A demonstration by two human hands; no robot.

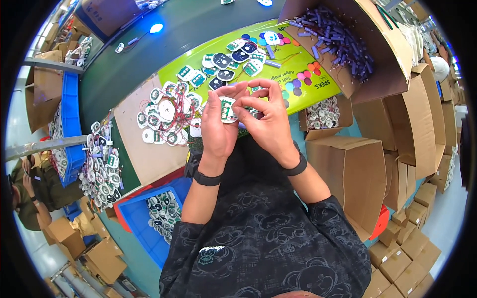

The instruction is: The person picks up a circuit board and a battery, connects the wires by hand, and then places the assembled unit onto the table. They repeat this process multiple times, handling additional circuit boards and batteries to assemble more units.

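Note:
My left hand [220, 126] is cupped around a small white-and-green circuit board [228, 110], held over the near edge of the bench. Close against its right side, my right hand [268, 121] has its thumb and fingers pinched together. What sits in that pinch is mostly covered by the fingers. Just beyond my hands, several dark round-cornered panels [221, 60] and green-and-white boards [198, 78] lie on a lime-green printed mat [308, 54]. To the left, white round modules [166, 110] with red wires are heaped on a beige board [141, 159].
At the far right, a cardboard box [382, 44] holds many purple cylindrical cells [338, 37]. A lit blue-white lamp piece [156, 28] rests on the dark green belt [194, 20]. A blue bin [136, 226] of boards stands low left. Another person [37, 186] works at the far left.

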